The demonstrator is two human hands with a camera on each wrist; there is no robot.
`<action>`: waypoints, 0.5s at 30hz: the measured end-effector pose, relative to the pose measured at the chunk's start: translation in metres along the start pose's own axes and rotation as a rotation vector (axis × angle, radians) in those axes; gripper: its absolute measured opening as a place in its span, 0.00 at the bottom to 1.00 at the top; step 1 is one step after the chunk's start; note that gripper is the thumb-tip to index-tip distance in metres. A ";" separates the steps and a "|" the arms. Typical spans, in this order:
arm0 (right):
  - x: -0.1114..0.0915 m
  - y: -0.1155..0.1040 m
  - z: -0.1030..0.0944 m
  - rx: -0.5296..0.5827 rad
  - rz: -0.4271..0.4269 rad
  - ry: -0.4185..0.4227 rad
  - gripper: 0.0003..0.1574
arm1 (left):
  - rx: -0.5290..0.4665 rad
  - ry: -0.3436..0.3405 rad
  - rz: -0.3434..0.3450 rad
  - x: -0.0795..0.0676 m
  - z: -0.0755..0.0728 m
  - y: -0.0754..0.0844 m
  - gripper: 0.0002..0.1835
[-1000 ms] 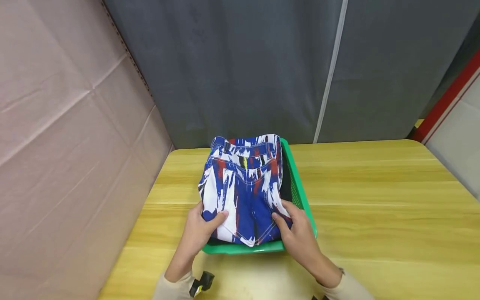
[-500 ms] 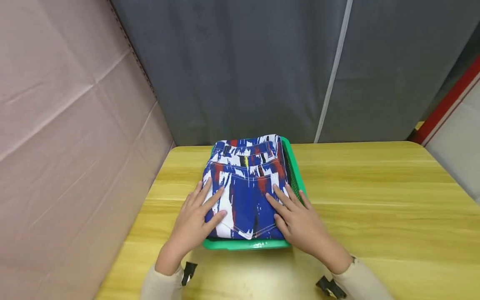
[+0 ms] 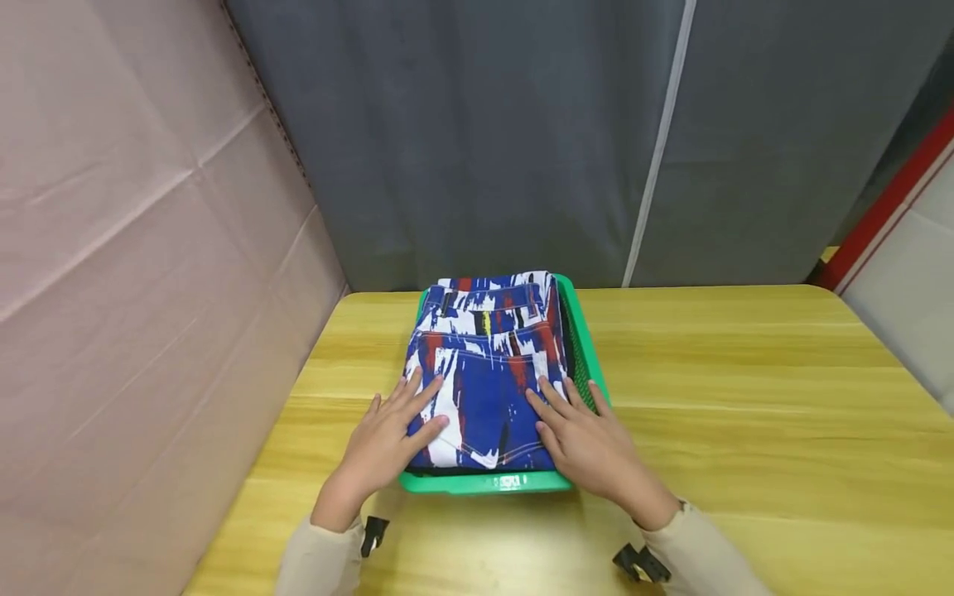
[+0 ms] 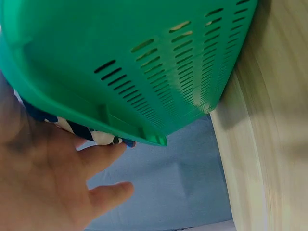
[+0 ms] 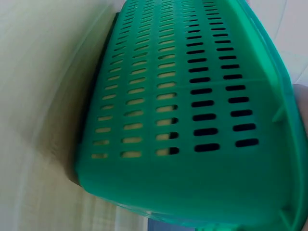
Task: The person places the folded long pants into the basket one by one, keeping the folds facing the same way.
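Folded denim bottoms [image 3: 484,389], patterned in blue, white and red with a back pocket and belt loops, lie in a green plastic basket [image 3: 492,483]. My left hand [image 3: 383,434] rests on their left side with fingers spread. On the right side my right hand [image 3: 589,439] lies with straight fingers, its outer fingers reaching over the basket's right rim. In the left wrist view, my left hand [image 4: 53,178] is beside the rim of the slotted basket [image 4: 159,72], with a strip of the patterned cloth [image 4: 82,129] showing. The basket's slotted side [image 5: 183,96] fills most of the right wrist view.
The basket stands on a wooden table [image 3: 745,414] near its far edge. Behind hangs a dark grey curtain [image 3: 484,141]. A pale pink cloth wall [image 3: 149,248] is at the left, and a white panel with a red edge [image 3: 894,207] is at the right.
A second ago both hands gripped the near corners of the bottoms; they let go and now lie flat on top. The cloth sits lower and flatter in the basket.
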State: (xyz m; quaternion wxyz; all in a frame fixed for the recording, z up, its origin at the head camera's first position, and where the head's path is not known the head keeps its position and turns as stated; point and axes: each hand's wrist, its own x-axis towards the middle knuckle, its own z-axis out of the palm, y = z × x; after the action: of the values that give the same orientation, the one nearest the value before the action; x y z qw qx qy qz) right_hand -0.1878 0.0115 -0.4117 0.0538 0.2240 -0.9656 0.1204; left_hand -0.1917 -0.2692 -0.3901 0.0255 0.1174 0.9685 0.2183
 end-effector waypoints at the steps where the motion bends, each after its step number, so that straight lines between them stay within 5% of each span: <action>1: 0.001 0.000 0.001 0.000 0.001 0.003 0.29 | -0.002 0.000 -0.006 0.000 0.000 -0.001 0.34; 15: 0.011 -0.004 0.005 0.046 0.004 0.061 0.27 | -0.034 0.029 -0.037 -0.004 -0.001 -0.009 0.33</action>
State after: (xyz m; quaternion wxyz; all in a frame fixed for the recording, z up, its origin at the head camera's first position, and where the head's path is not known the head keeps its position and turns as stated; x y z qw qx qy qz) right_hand -0.1961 0.0026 -0.4139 0.0777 0.2197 -0.9609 0.1494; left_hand -0.1900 -0.2785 -0.3928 0.0175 0.0957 0.9669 0.2359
